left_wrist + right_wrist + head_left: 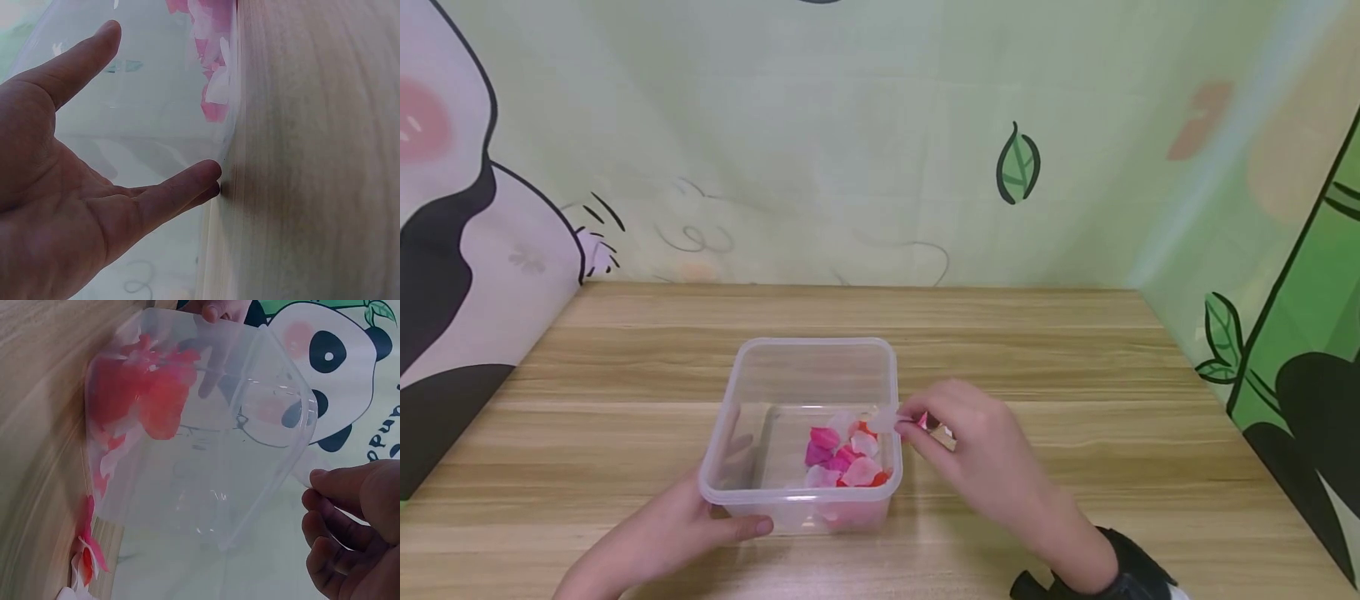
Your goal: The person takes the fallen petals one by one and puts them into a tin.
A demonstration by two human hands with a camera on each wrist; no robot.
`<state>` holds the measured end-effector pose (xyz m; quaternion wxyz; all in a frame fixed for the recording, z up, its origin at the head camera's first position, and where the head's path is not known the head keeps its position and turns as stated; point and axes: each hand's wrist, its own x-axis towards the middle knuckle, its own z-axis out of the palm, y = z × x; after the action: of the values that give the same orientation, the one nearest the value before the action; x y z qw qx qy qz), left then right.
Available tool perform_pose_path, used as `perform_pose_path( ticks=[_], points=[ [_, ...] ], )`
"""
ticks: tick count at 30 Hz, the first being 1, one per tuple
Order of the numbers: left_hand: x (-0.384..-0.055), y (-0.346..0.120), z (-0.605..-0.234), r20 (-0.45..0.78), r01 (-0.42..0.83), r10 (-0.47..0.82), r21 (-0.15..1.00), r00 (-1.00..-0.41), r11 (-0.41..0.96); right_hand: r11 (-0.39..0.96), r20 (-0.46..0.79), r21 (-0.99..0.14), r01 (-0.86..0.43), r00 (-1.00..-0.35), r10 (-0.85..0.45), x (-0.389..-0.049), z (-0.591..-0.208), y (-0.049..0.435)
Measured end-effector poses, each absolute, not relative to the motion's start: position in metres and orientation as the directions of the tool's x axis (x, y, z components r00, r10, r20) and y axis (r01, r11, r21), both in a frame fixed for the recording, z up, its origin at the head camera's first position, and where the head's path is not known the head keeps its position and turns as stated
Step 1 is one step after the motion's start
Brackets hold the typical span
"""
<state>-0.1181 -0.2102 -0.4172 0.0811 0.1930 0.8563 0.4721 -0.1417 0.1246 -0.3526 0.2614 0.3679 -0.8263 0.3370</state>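
A clear plastic box [797,495] stands on the wooden table, with pink, white, purple and red petals [850,457] gathered in its right half. My left hand [688,521] is at the box's front left corner, its thumb along the front. In the left wrist view, that hand's thumb and fingers [181,184] look straight and spread against the box. Between thumb and forefinger, my right hand [977,454] pinches a pale petal [304,467] at the right rim. Several loose petals [87,553] lie on the table beside the box, mostly hidden behind the right hand in the head view.
The wooden table [1045,350] extends on both sides of the box. Behind it hangs a pale green backdrop [850,167] with leaf drawings, and panda drawings [337,375] appear at the side. A black band [1123,567] is worn on the right wrist.
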Motion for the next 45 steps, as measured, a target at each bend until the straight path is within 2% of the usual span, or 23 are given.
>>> perform_pose_path(
  ticks=[9, 15, 19, 26, 32, 37, 45],
  points=[
    [-0.118, -0.210, -0.418, 0.044, 0.253, 0.397, 0.832, -0.917, 0.493, 0.525, 0.644, -0.400, -0.751, -0.638, -0.421, -0.139, -0.352, 0.122],
    [-0.118, -0.211, -0.419, 0.074, 0.289, 0.418, 0.828, -0.905, 0.480, 0.588, 0.668, -0.365, -0.722, -0.643, -0.375, -0.145, -0.351, 0.130],
    [-0.118, -0.210, -0.419, 0.073, 0.289, 0.413, 0.824, -0.908, 0.487, 0.667, 0.624, -0.348, -0.659, -0.694, -0.360, -0.153, -0.350, 0.138],
    [-0.118, -0.210, -0.417, 0.058, 0.276, 0.417, 0.830, -0.907, 0.485, 0.784, 0.439, -0.357, -0.507, -0.832, -0.338, -0.172, -0.359, 0.153],
    [-0.118, -0.210, -0.417, 0.059, 0.276, 0.417, 0.831, -0.907, 0.482, 0.850, 0.241, -0.341, -0.403, -0.911, -0.335, -0.188, -0.369, 0.165],
    [-0.119, -0.210, -0.416, 0.044, 0.273, 0.413, 0.813, -0.910, 0.515, 0.895, 0.030, -0.313, -0.316, -0.946, -0.324, -0.195, -0.379, 0.171],
    [-0.117, -0.211, -0.417, 0.061, 0.282, 0.410, 0.817, -0.910, 0.504, 0.931, -0.096, -0.257, -0.258, -0.952, -0.291, -0.198, -0.388, 0.172]
  ],
)
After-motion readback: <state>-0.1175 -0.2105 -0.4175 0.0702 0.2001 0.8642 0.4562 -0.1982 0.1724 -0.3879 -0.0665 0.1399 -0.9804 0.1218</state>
